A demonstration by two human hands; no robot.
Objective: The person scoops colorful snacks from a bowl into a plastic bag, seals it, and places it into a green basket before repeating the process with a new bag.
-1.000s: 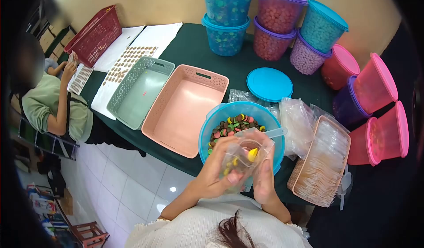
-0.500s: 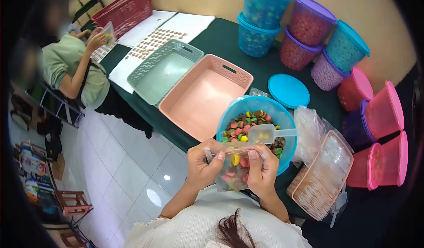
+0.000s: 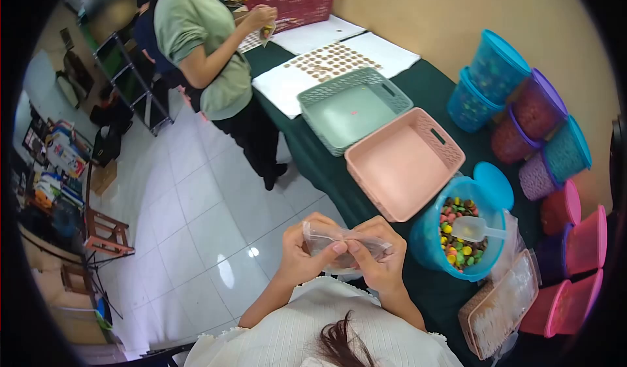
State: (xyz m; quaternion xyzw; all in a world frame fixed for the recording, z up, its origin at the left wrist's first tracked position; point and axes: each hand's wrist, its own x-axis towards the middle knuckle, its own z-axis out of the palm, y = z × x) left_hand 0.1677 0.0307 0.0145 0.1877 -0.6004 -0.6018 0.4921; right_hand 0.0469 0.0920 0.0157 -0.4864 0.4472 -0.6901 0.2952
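Both hands hold a clear plastic zip bag (image 3: 319, 238) close to my chest. My left hand (image 3: 302, 256) is closed on the bag's left side, and my right hand (image 3: 384, 261) pinches its right side. The two thumbs nearly meet in the middle of the bag. Its contents are mostly hidden by my fingers. To the right of my hands stands a blue tub (image 3: 424, 239) holding colorful button-shaped candies (image 3: 462, 249). A clear plastic scoop (image 3: 471, 228) lies on those candies with its handle over the rim.
A pink basket (image 3: 401, 164) and a green basket (image 3: 353, 115) stand on the green-covered table. Lidded tubs (image 3: 499, 66) are stacked along the wall. A basket of plastic bags (image 3: 503, 308) sits near right. Beyond, a person in green (image 3: 209, 53) holds a small bag.
My view has swung left, so the table and tubs appear farther right. The bag has tilted, and my thumbs have come closer together over it.
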